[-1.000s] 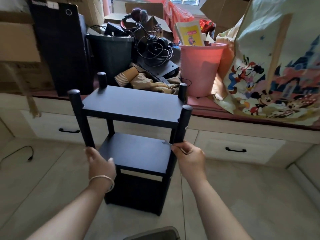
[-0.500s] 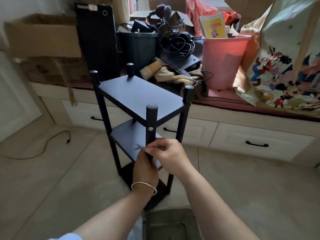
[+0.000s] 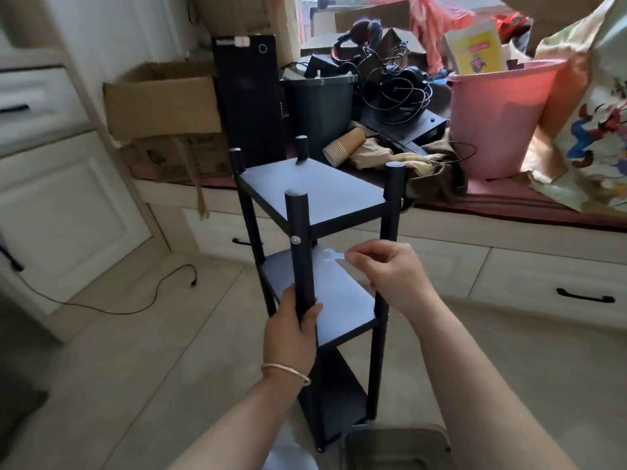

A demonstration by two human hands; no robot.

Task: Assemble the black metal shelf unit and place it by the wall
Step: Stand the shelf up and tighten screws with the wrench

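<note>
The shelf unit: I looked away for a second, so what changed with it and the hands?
The shelf unit was turned, bringing a corner post to face the person. The left hand shifted to grip that post low down. The right hand left the post, still pinching the small wrench. The shelf unit stays upright on the floor.

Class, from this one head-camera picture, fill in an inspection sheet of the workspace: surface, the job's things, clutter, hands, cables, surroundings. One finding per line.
Surface: pale tiled floor, shelf stands on it.
Job's things: black metal three-tier shelf unit upright; small flat silver wrench near the front post's silver bolt.
Clutter: pink plastic bucket, stacked brown paper cups, open cardboard box on the window bench.
Hands: left hand grips the front post; right hand pinches the wrench.
Cables: thin black cord lies on the floor; tangled black wires on the bench.
Surroundings: white cabinet drawers with black handles.
</note>
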